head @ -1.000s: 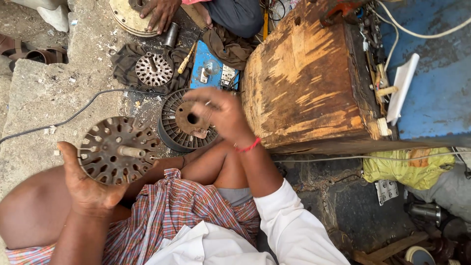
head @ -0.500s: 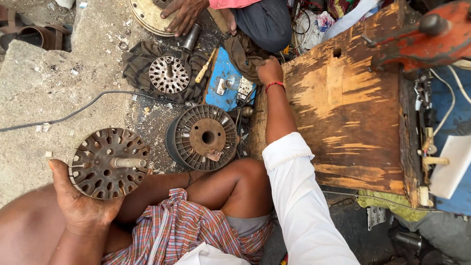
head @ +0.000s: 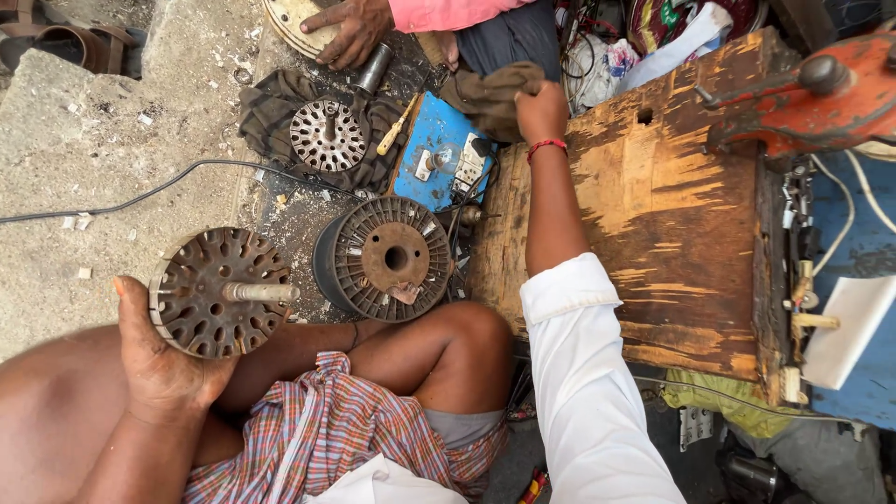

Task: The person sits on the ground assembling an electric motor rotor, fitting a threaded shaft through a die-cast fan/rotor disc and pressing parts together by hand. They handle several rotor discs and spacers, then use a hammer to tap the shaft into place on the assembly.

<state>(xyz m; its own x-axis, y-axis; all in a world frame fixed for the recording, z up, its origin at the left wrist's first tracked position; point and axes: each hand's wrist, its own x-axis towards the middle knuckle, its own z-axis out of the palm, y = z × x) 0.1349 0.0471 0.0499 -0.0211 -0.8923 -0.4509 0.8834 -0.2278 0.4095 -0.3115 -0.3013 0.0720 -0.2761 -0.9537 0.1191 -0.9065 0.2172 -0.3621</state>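
- Left hand (head: 163, 369) curled from below round the rim of a rusty, perforated motor rotor (head: 219, 291), thumb up its left edge; disc turned face-up, stub shaft (head: 261, 292) pointing sideways to the right, apparently so the slotted face lies open to view.
- Rotor kept off the ground, just above the bent left thigh, near the lap (a grip at the rim leaves the shaft free).
- Right hand (head: 539, 110) stretched well forward, fist closed on a crumpled brown rag (head: 490, 93) at the far corner of the wooden block (head: 653, 215); forearm laid along the block's left side, white sleeve pushed back to the elbow.
- Rag bunched rather than spread, one end gathered inside the fist.
- Round wound stator (head: 385, 259) set flat on the ground between rotor and block, bore upward, within easy reach of either hand.
- Blue box with switches (head: 441, 159) just beyond it, a yellow-handled screwdriver (head: 397, 126) at its left edge.
- Second, smaller slotted disc (head: 327, 135) resting on a dark cloth (head: 280, 103), perhaps to keep it out of the grit.
- Another person's hand (head: 341, 28) at the top, pressed flat on a pale round plate (head: 289, 19) (pink sleeve, separate work).
- Black cable (head: 140, 191) trailing over the concrete at left.
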